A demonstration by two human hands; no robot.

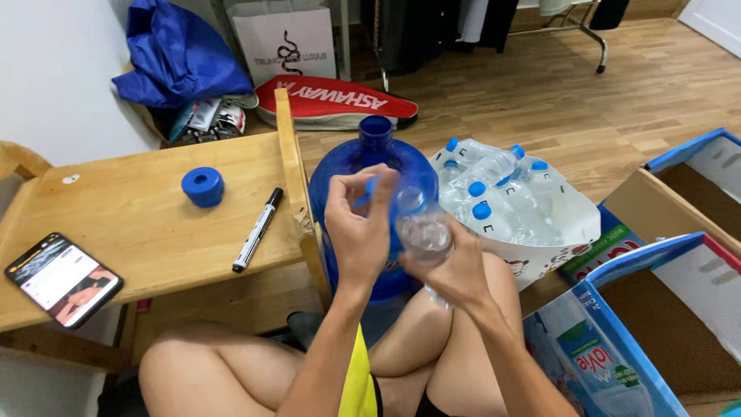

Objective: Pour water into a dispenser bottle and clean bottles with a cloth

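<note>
Small clear water bottle [424, 235] gripped in right hand [455, 270], near centre, before open blue water jug [370, 166]. Left hand [359, 228] fingers closed round its blue cap [373, 188]. Many capped bottles [494, 193] right, unopened.

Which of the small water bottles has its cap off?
The small bottle held in the right hand, its neck bare; the left hand holds a blue cap beside it. Those in the white bag show blue caps on.

Low wooden table [139, 224] bearing a blue cap [203, 186], a black-and-white marker [258, 229] and a smartphone [63, 279]. Wooden floor [556, 100] supporting a large blue water jug [370, 193] and open cardboard boxes [679, 255].
</note>
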